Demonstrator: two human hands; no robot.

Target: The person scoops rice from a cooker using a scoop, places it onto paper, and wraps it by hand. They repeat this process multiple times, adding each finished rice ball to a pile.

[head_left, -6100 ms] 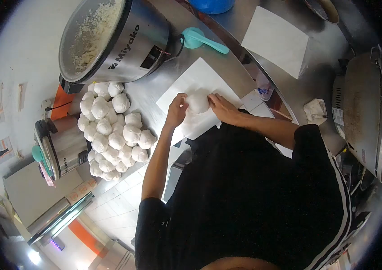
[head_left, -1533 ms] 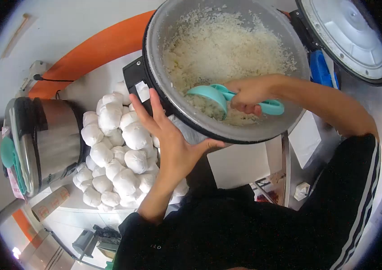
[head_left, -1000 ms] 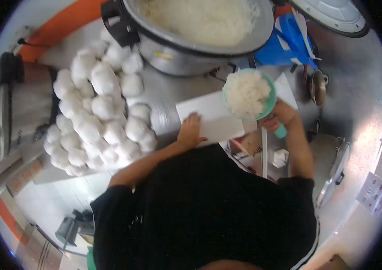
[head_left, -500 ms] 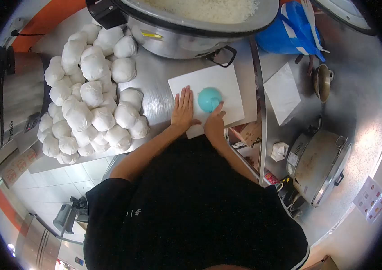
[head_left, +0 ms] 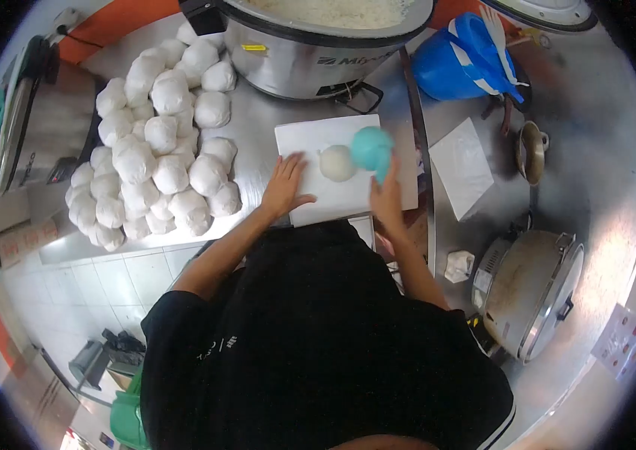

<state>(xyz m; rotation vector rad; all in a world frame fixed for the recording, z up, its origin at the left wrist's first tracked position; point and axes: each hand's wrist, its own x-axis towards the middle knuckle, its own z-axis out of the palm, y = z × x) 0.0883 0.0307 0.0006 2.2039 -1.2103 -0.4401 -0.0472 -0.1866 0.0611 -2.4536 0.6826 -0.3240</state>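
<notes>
Rice mound: rounded, white portion of cooked rice (head_left: 336, 163), on the square white paper (head_left: 312, 136).
Scoop: turquoise plastic scoop with a round bowl (head_left: 371, 147), domed back showing, just right of the rice; whether they touch, I cannot tell from here.
Right hand: right hand (head_left: 386, 201) closed around the scoop's handle.
Left hand: left hand (head_left: 282, 187) spread, palm down, on the paper's left edge.
Bundles: heaped round white-wrapped bundles (head_left: 159, 135), left of the paper on the brushed steel worktop (head_left: 254, 142).
Cooker: large steel rice cooker with black rim (head_left: 288, 64), lidless, rice inside, beyond the paper.
Spare sheet: second white sheet (head_left: 462, 169), off to the right.
</notes>
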